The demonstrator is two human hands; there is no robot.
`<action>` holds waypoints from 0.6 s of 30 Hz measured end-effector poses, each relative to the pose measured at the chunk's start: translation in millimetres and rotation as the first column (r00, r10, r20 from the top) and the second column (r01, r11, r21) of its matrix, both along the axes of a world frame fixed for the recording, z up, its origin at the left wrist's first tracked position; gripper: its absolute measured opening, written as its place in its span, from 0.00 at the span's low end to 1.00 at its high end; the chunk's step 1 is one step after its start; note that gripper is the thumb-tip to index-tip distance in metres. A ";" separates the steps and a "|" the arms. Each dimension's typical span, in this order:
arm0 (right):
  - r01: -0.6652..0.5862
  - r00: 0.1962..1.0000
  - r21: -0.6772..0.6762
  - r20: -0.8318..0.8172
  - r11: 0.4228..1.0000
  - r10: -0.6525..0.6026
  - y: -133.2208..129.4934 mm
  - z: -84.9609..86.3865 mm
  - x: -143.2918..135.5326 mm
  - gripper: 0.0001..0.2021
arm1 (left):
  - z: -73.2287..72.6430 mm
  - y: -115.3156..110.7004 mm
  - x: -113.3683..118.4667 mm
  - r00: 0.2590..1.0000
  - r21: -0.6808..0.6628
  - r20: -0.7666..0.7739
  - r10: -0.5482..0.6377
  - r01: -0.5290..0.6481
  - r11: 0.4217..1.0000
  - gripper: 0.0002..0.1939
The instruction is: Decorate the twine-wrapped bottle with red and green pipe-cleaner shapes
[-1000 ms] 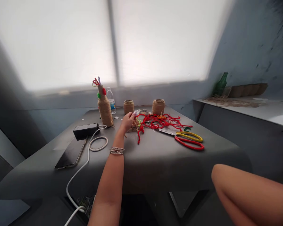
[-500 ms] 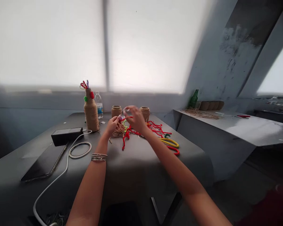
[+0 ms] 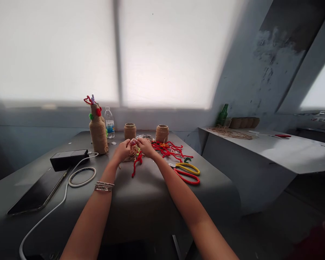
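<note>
My left hand (image 3: 122,150) and my right hand (image 3: 146,147) meet fingertip to fingertip above the table, both closed in a pinch. Between them is a pipe cleaner (image 3: 133,143), of which only a small reddish bit shows; the fingers hide the rest. Under the hands lies a tangle of brown twine (image 3: 130,156). A red fuzzy pipe cleaner (image 3: 135,168) trails toward the table's front, and more red pipe cleaners (image 3: 176,148) spread to the right. Scissors (image 3: 188,168) with one yellow and one red handle rest beside my right forearm.
Two twine-wrapped jars (image 3: 130,131) stand behind the hands. At left are a twine-wrapped bottle (image 3: 98,133) with pipe cleaners in its neck, a plastic water bottle (image 3: 109,123), a black box (image 3: 69,159), a phone (image 3: 38,193) and a white cable (image 3: 82,177). A second table (image 3: 273,150) stands right.
My right hand has come down from above to meet my left hand, and its fingers have closed. The view has shifted slightly, and the scissors now show more fully.
</note>
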State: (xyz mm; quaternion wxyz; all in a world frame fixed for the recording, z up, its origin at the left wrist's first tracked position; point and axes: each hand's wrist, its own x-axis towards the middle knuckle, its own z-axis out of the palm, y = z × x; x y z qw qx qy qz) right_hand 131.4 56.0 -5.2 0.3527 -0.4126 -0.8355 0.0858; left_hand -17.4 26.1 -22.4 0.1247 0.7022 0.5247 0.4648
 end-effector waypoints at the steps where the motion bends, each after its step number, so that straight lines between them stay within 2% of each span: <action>1: -0.004 1.000 0.006 -0.014 1.000 0.004 1.9 -1.6 1.3 0.15 | -0.9 -0.1 0.1 1.000 -0.001 -0.012 -0.018 0.018 1.000 0.12; 4: -0.078 0.993 0.020 -0.088 0.997 0.080 6.2 -7.9 4.0 0.14 | -1.3 -0.5 2.8 0.991 -0.001 0.050 -0.125 0.126 0.992 0.13; 8: -0.275 0.941 -0.006 -0.207 0.961 0.268 8.2 -15.0 5.2 0.13 | 3.2 -2.7 7.8 0.920 -0.044 0.307 -0.244 0.270 0.962 0.16; 11: -0.381 0.897 -0.055 -0.263 0.923 0.355 6.0 -15.9 5.3 0.13 | 8.3 -6.3 10.1 0.859 -0.101 0.455 -0.235 0.311 0.945 0.18; 18: -0.464 0.853 -0.123 -0.330 0.878 0.404 -1.9 -11.6 3.1 0.14 | 15.9 -17.1 15.0 0.834 -0.117 0.522 -0.177 0.276 0.954 0.17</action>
